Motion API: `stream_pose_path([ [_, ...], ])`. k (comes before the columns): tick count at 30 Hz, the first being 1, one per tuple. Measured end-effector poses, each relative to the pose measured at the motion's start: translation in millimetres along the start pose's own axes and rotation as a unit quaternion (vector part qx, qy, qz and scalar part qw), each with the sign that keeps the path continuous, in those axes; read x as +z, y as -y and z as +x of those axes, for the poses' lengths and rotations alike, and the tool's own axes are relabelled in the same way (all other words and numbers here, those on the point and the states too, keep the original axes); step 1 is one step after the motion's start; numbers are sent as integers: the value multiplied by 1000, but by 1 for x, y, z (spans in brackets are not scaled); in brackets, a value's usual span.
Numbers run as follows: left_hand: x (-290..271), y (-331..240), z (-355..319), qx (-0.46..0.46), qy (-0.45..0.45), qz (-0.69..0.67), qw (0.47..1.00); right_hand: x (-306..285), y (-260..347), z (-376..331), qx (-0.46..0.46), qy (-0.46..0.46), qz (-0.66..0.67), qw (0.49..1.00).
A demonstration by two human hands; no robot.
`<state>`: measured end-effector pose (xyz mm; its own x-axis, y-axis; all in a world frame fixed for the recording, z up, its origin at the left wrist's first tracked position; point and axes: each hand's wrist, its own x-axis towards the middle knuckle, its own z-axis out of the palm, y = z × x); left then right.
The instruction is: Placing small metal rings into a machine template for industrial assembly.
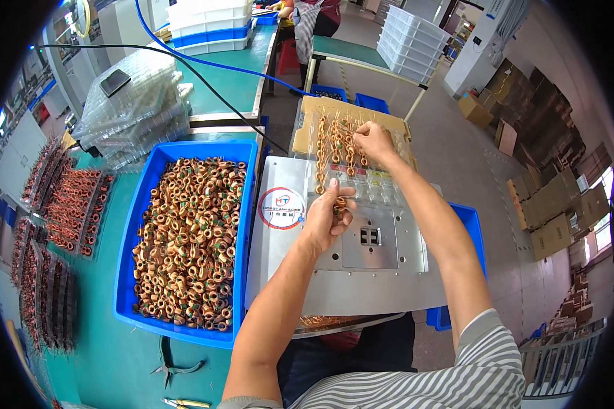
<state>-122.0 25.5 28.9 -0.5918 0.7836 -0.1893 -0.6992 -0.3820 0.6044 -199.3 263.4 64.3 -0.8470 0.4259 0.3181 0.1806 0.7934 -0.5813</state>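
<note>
My left hand is half curled around a few copper-wound ring coils, over the near edge of a clear plastic tray. Rows of similar coils with upright wire ends stand in the tray's far part. At the right of those rows, my right hand pinches a coil with thumb and fingertips; the fingers mostly hide it. Under the tray lies a flat metal machine top with a small square opening.
Left of the machine, a blue bin is heaped with loose coils. Pliers lie on the green table. Filled trays and stacked clear trays stand farther left. A black cable and blue hose cross behind.
</note>
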Motion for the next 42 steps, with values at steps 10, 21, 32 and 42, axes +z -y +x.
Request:
stream_pose_path([
  [10, 3, 13, -1, 68, -29, 19, 997, -90, 12, -117, -29, 108, 230, 967],
  [21, 6, 25, 2, 77, -23, 19, 997, -128, -8, -188, 29, 264, 94, 960],
  [32, 3, 26, 2, 77, -26, 25, 996, -110, -16, -192, 47, 282, 68, 956],
  [42, 4, 28, -1, 81, -30, 36, 996, -105, -22, -194, 57, 298, 84, 949],
])
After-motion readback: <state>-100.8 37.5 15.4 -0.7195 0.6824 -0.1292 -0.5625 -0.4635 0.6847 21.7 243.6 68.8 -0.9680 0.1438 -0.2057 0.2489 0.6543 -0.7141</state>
